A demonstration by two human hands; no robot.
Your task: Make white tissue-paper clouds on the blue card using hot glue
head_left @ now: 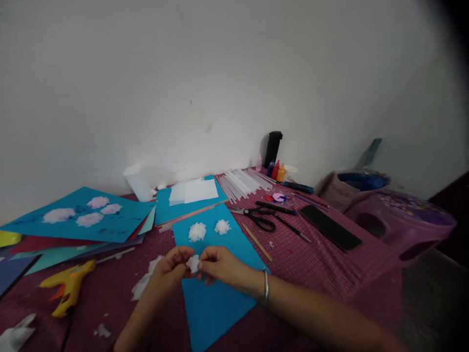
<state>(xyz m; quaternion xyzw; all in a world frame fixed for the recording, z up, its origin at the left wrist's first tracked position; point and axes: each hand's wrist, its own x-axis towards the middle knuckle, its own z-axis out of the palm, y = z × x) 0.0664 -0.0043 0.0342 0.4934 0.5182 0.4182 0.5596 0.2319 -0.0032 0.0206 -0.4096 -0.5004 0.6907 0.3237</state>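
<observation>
My left hand (172,266) and my right hand (220,266) meet over a blue paper sheet (216,303). Both pinch a small white tissue piece (193,263) between their fingertips. A metal bangle sits on my right wrist. Two white fluffy tissue tufts (197,231) (222,226) lie on the far part of the same sheet. More torn white tissue (144,283) lies just left of my left hand on the red checked cloth (315,264).
A yellow glue gun (68,286) lies front left. Blue sheets with pale tufts (80,215) are at the left. Black scissors (260,217), pens, a black phone (330,227), white paper strips (242,182), paint bottles (276,171), a white cup (138,183) and a purple stool (403,222) lie beyond.
</observation>
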